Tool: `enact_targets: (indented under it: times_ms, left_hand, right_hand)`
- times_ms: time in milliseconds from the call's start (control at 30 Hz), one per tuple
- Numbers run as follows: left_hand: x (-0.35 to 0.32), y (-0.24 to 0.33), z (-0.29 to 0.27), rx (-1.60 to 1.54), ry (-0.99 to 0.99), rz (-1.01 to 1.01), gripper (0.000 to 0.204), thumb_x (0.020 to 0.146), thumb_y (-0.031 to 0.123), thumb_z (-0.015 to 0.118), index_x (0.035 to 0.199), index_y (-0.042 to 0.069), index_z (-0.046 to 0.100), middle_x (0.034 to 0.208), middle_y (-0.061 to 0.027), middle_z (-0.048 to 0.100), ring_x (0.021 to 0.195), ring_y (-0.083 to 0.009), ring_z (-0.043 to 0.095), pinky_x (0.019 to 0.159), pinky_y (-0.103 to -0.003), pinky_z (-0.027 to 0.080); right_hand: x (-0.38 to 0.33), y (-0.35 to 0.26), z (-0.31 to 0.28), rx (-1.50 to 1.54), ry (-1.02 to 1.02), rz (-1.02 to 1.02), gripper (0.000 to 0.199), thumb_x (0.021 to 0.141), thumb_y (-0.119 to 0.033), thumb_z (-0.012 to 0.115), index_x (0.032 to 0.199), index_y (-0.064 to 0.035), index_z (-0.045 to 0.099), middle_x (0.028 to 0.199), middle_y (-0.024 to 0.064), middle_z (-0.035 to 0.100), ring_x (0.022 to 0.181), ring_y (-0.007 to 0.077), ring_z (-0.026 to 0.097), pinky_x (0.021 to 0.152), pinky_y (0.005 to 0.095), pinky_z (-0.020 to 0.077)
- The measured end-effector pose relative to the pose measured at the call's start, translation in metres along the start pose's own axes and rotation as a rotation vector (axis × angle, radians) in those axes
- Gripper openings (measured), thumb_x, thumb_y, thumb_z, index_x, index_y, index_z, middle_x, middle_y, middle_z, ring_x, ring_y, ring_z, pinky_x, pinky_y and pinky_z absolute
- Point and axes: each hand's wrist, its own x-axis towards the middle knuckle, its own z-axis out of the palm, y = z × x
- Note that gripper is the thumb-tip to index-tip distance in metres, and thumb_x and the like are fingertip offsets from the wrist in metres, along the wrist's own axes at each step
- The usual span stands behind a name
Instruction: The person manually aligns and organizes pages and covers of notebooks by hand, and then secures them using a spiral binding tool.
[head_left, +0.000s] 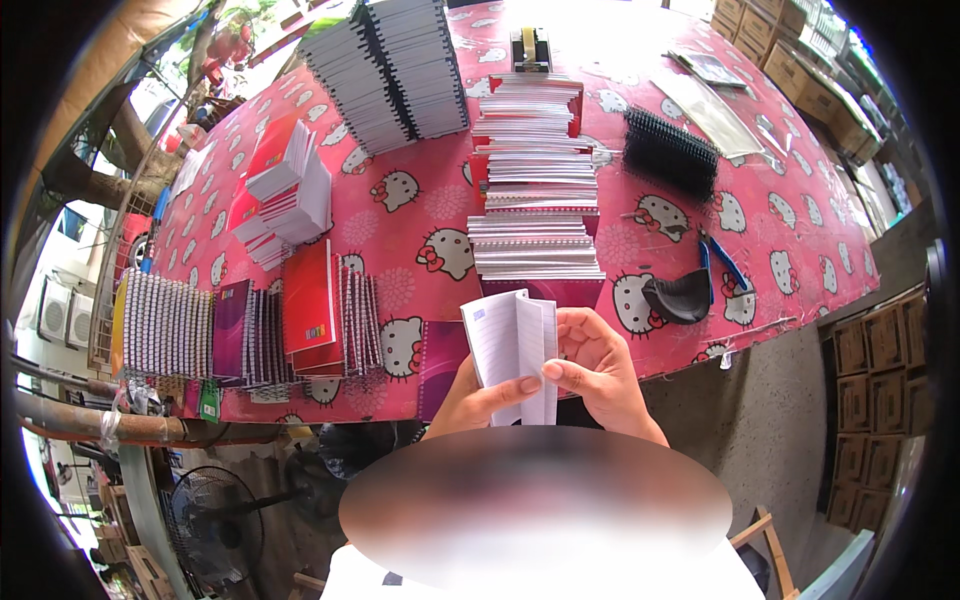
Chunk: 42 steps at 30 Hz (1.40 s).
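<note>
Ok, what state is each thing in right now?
Booklet: partly open
Left hand: gripping booklet
Right hand: at page edges, partly curled
Spiral-bound notebooks: closed, lined up
Black coils: piled
Blue-handled tool: handles spread
Tape dispenser: tape loaded
Fan: can't tell if running

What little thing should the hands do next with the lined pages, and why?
Perhaps the right hand should gently press the lined pages together, because they spread apart at the top. Its thumb is at their right edge, and the left hand holds them from the left, so a small squeeze looks easy.
</note>
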Motion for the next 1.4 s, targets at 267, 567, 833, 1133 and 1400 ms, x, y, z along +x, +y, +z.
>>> enact_targets:
  times_ms: [267,567,833,1133,1400]
  left_hand:
    - [-0.002,0.002,0.003,-0.003,0.011,-0.049,0.055,0.078,0.016,0.064,0.125,-0.001,0.040,0.110,-0.0099,0.054,0.100,-0.0180,0.056,0.079,-0.031,0.049]
    - [-0.001,-0.006,-0.010,0.326,-0.047,0.138,0.069,0.075,0.017,0.074,0.129,0.000,0.034,0.114,-0.0071,0.051,0.105,-0.0151,0.051,0.090,-0.031,0.042]
    - [-0.007,-0.003,-0.008,0.317,-0.031,0.073,0.075,0.071,0.011,0.076,0.131,0.001,0.032,0.119,-0.0078,0.049,0.111,-0.0167,0.049,0.094,-0.033,0.040]
    - [-0.006,0.001,-0.010,0.227,-0.082,-0.017,0.071,0.072,0.011,0.073,0.130,-0.003,0.035,0.122,-0.0105,0.049,0.114,-0.0183,0.048,0.096,-0.032,0.038]
    - [-0.007,0.000,-0.015,0.251,-0.043,-0.070,0.063,0.069,0.017,0.071,0.122,-0.003,0.043,0.104,-0.0042,0.052,0.096,-0.0133,0.052,0.083,-0.027,0.042]
  right_hand:
    - [0.000,0.004,0.001,0.003,-0.007,-0.007,0.047,0.074,-0.014,0.075,0.112,-0.0028,0.050,0.093,0.0042,0.056,0.079,0.0079,0.056,0.062,0.0190,0.0506]
    - [-0.001,0.009,0.000,-0.088,-0.042,-0.056,0.044,0.069,-0.015,0.080,0.100,-0.0028,0.052,0.098,0.0045,0.053,0.079,0.0096,0.055,0.068,0.0217,0.0470]
    - [-0.002,0.007,0.004,-0.109,-0.056,0.028,0.048,0.067,-0.013,0.081,0.102,-0.0023,0.049,0.098,0.0043,0.053,0.085,0.0118,0.054,0.077,0.0262,0.0449]
    - [0.003,0.011,-0.001,-0.174,-0.060,0.065,0.049,0.064,-0.021,0.083,0.095,-0.0037,0.049,0.090,0.0026,0.051,0.080,0.0097,0.052,0.069,0.0238,0.0458]
    - [0.007,0.014,-0.001,-0.191,-0.067,0.026,0.045,0.065,-0.025,0.083,0.090,-0.0035,0.051,0.085,0.0006,0.050,0.073,0.0067,0.050,0.064,0.0211,0.0434]
